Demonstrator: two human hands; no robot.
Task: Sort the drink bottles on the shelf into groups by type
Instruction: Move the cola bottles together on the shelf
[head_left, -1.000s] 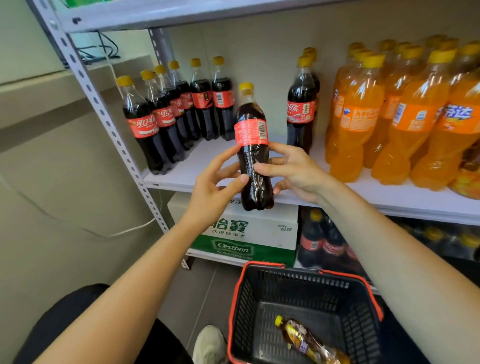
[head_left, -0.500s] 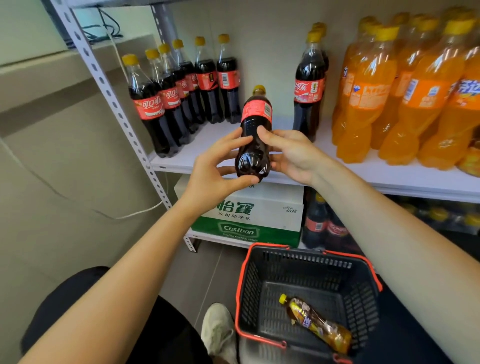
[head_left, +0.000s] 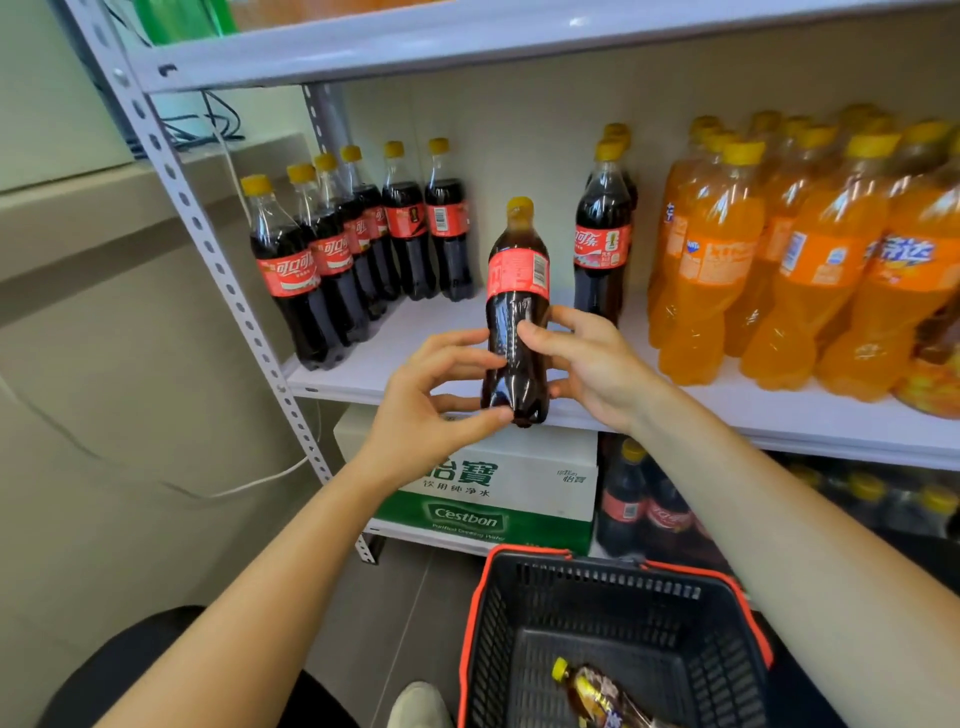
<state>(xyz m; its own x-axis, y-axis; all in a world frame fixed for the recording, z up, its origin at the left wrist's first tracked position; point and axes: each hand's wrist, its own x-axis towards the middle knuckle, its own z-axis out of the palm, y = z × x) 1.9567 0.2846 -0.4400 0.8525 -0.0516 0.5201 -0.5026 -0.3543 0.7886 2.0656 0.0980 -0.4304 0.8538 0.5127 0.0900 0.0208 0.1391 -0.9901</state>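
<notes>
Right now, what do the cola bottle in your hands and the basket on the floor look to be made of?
Cola bottle: clear, glossy plastic by the look; highlights run down its ribbed body, and it has a yellow cap and printed red label. Basket: likely moulded plastic, matt black slotted walls with a red rim.

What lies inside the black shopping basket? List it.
The basket holds one yellow-capped bottle of amber drink, lying on its side. The frame edge cuts off its lower end and the basket's near part.

Both hands, left (head_left: 423, 402) and right (head_left: 592, 364), grip upright cola bottle (head_left: 517, 312) before shelf (head_left: 779, 410).
</notes>
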